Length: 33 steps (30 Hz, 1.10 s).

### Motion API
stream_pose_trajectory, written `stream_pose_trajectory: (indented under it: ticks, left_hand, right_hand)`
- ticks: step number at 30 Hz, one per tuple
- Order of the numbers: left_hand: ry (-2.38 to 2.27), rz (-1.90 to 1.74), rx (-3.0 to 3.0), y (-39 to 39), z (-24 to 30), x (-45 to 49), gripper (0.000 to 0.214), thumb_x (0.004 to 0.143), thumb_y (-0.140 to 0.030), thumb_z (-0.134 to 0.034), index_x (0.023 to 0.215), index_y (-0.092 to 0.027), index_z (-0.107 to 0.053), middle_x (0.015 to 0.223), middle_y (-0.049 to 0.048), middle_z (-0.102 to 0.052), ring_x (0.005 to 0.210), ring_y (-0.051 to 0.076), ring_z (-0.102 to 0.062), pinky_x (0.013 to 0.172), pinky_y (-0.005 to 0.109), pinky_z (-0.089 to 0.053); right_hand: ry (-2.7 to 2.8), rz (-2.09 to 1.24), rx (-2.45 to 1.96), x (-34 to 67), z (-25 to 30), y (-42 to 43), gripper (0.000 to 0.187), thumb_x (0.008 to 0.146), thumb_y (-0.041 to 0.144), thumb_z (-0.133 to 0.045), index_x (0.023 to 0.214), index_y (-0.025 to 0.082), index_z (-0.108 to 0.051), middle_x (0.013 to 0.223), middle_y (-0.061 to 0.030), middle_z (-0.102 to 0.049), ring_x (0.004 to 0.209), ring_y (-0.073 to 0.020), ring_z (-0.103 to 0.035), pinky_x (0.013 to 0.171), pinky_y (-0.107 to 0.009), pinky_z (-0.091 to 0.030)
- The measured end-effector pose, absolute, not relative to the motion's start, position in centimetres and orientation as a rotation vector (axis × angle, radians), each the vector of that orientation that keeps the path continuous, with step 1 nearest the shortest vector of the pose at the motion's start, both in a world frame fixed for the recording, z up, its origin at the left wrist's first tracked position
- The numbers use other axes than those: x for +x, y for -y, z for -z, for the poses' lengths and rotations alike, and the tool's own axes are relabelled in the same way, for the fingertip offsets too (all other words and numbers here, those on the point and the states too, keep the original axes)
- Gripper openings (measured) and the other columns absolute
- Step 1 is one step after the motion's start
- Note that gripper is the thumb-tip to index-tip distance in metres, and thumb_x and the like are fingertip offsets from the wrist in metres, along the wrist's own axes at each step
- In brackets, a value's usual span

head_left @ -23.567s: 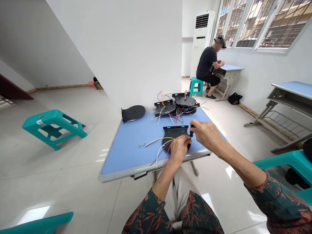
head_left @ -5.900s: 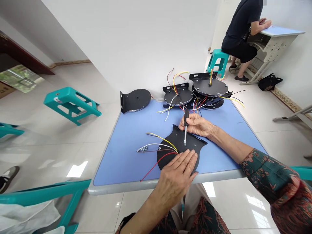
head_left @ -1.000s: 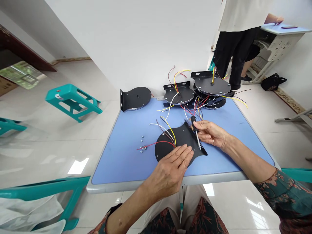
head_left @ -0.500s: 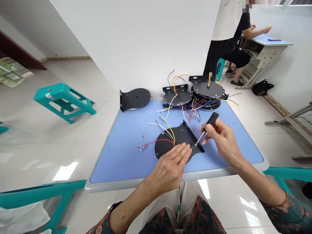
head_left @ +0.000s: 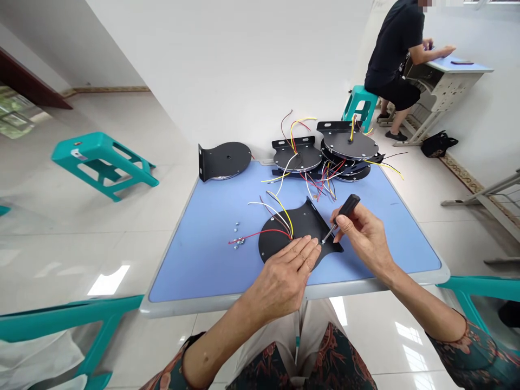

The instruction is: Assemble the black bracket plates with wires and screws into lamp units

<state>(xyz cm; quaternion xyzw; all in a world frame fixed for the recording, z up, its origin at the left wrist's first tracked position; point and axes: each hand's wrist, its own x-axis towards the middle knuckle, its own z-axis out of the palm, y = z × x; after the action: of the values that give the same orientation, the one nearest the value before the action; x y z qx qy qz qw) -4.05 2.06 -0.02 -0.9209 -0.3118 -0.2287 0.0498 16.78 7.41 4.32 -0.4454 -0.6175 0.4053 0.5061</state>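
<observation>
**What lies closest?**

Two bare hands work over a black metal plate (head_left: pixel 303 223), a round disc with a bent flange along one edge, lying flat on the blue bench (head_left: pixel 195 260). The left hand (head_left: pixel 282 268) rests on the disc, its fingers (head_left: pixel 304 254) spread flat, holding nothing. The right hand (head_left: pixel 363 233) is just above the flange, its fingers (head_left: pixel 339 216) curled closed around a black-handled screwdriver (head_left: pixel 347 206), with the steel tip near the plate.

**How would that plate handle?**

It looks stiff, thin and fairly light, though smooth enough to slide. The flange or disc rim seems the best hold. Its colored wires (head_left: pixel 260 234) look soft and trail loose.

**And farther away?**

Small screws (head_left: pixel 238 241) lie left of the plate. Beyond are a lone plate (head_left: pixel 223 161) and a wired plate stack (head_left: pixel 347 143). Past the bench, a teal stool (head_left: pixel 101 162) lies tipped on the glossy tiled floor (head_left: pixel 81 254), and a person (head_left: pixel 392 59) sits at a far bench (head_left: pixel 447 81).
</observation>
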Motion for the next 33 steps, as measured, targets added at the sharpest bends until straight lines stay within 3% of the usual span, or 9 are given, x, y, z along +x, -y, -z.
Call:
stream_pose_trajectory:
  ticks: [17,27,33]
  left_hand:
    - [0.932,0.702,-2.790,-2.1,0.1,-4.1,0.050,0.093,-0.009,-0.047,0.142,0.001,-0.051,0.148,0.0205,-0.056,0.143,0.030,-0.049,0.118,0.047,-0.047]
    - [0.949,0.719,-2.816,-2.1,0.2,-4.0,0.055,0.094,-0.011,-0.045,0.148,0.001,-0.044,0.148,0.0217,-0.055,0.143,0.031,-0.048,0.117,0.048,-0.048]
    - [0.960,0.742,-2.811,-2.0,0.4,-3.9,0.057,0.094,-0.011,-0.044,0.150,0.001,-0.041,0.147,0.0228,-0.056,0.144,0.031,-0.047,0.117,0.049,-0.048]
  right_hand:
    - [1.731,-0.785,-1.033,17.0,-4.0,-7.1,0.025,0.096,0.043,-0.060,0.087,0.019,-0.062,0.081,-0.0008,-0.063,0.052,-0.0102,-0.061,0.049,-0.025,-0.053]
    - [2.079,-0.420,-1.041,16.2,-4.8,-6.4,0.027,0.100,0.041,-0.051,0.080,0.023,-0.055,0.075,-0.0042,-0.066,0.065,-0.0173,-0.058,0.064,-0.032,-0.051]
    - [2.008,-0.298,-1.102,15.2,-4.5,-5.2,0.022,0.099,0.037,-0.054,0.082,0.023,-0.055,0.073,-0.0035,-0.065,0.065,-0.0181,-0.059,0.063,-0.032,-0.051]
